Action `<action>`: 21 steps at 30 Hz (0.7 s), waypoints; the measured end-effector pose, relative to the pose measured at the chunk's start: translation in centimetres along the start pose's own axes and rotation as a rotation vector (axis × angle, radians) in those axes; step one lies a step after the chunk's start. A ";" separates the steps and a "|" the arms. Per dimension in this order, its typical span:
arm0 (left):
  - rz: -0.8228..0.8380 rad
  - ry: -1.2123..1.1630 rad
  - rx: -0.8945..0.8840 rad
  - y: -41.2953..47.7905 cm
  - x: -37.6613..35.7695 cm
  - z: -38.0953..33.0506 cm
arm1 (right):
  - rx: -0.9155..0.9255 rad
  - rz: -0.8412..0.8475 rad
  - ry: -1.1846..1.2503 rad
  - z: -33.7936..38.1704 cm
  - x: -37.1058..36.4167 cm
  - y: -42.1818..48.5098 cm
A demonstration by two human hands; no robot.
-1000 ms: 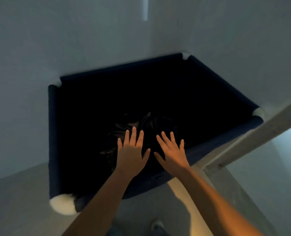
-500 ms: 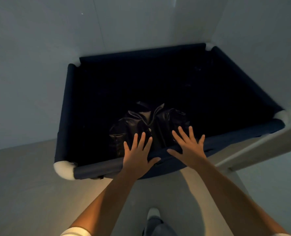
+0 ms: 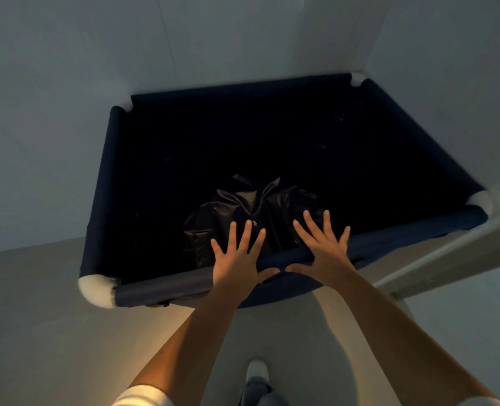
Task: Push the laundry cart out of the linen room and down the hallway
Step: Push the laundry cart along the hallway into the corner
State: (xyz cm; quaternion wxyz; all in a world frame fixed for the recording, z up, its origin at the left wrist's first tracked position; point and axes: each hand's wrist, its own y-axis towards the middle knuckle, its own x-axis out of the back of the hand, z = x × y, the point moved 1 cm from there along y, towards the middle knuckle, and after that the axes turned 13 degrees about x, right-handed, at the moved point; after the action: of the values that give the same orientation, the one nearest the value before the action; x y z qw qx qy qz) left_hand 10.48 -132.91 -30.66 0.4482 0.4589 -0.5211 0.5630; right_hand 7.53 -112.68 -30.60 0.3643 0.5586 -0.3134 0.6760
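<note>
The laundry cart (image 3: 161, 291) is a dark navy fabric bin with white rounded corner caps, filling the middle of the head view. A black shiny bag (image 3: 243, 206) lies at its bottom. My left hand (image 3: 237, 259) and my right hand (image 3: 322, 247) rest side by side on the near rim, palms down and fingers spread over the inside. The thumbs hook under the rim and nearly touch. Neither hand is closed around the bar.
Pale walls (image 3: 67, 112) stand close behind and to the left of the cart, meeting in a corner at the far right. A white door frame edge (image 3: 448, 259) runs diagonally at the right. Grey floor (image 3: 38, 332) lies at my feet, with one shoe (image 3: 256, 370) showing.
My hands have dropped from above the cart's inside onto its near rim. The view has turned, so the cart sits more squarely in front of me.
</note>
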 end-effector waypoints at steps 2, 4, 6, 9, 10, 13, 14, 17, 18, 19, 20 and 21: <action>0.023 -0.024 0.018 0.2 0.0 -0.1 | 0.013 0.005 -0.015 -0.2 0.1 0.2; 0.044 -0.048 0.036 0.4 0.0 -0.1 | 0.024 0.001 -0.020 -0.4 0.2 0.5; 0.053 -0.061 0.047 0.4 0.0 -0.3 | 0.042 -0.014 -0.019 -0.4 0.3 0.4; 0.059 -0.095 0.048 0.4 0.2 -0.3 | 0.053 -0.039 -0.004 -0.2 0.6 0.5; 0.058 -0.095 0.050 0.4 0.3 -0.3 | 0.054 -0.036 -0.012 -0.2 0.6 0.5; 0.059 -0.080 0.058 0.2 0.4 -0.3 | 0.048 -0.025 -0.019 -0.1 0.6 0.6; 0.048 -0.070 0.069 0.1 0.4 -0.3 | 0.046 -0.022 -0.016 -0.1 0.5 0.6; 0.037 -0.010 0.079 0.2 0.5 -0.5 | 0.034 0.005 -0.038 -0.6 0.7 0.7; 0.044 -0.008 0.073 0.2 0.4 -0.9 | 0.028 0.027 -0.048 -1.0 0.7 0.6; 0.043 -0.024 0.064 0.4 0.4 -1.4 | 0.022 0.039 -0.066 -1.6 0.7 0.4; 0.044 -0.040 0.052 0.6 0.4 -1.9 | 0.021 0.043 -0.087 -2.2 0.7 0.3; 0.044 -0.048 0.039 0.8 0.3 -2.3 | 0.024 0.051 -0.105 -2.9 0.7 0.2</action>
State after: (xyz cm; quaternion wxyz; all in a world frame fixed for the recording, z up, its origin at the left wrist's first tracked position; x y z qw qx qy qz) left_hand 9.50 -130.61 -30.56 0.4141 0.4693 -0.5306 0.5716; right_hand 5.80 -110.27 -30.44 0.3234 0.5893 -0.3382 0.6586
